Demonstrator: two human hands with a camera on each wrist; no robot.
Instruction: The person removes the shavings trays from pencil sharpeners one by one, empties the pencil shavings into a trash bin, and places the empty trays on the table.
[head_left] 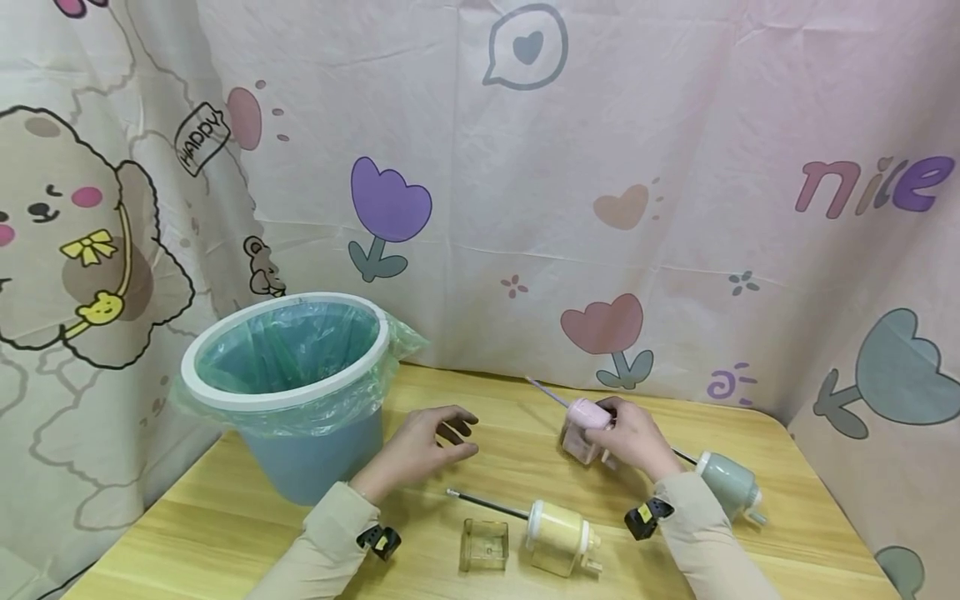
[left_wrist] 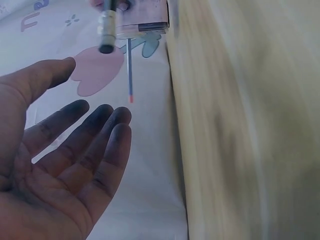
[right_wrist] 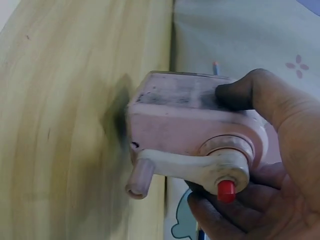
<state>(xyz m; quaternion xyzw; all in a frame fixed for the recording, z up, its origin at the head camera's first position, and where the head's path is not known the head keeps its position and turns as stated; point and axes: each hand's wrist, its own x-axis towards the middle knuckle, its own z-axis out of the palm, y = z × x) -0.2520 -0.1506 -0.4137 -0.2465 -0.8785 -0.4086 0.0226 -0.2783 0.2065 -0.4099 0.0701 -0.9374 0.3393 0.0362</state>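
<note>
My right hand grips a pink crank pencil sharpener, thumb on one side and fingers round the other. A pencil sticks out of its front, toward the back left. In the right wrist view, the white crank arm and a red tip at its hub face the camera; the thumb and fingertips look dark with smudges. My left hand hovers beside the bin with fingers spread and nothing in them. Whether the sharpener touches the table is unclear.
A blue bin lined with a green bag stands at the left. In front lie a yellow sharpener holding a black pencil and a see-through shavings box. A grey-green sharpener stands at the right, partly behind my sleeve.
</note>
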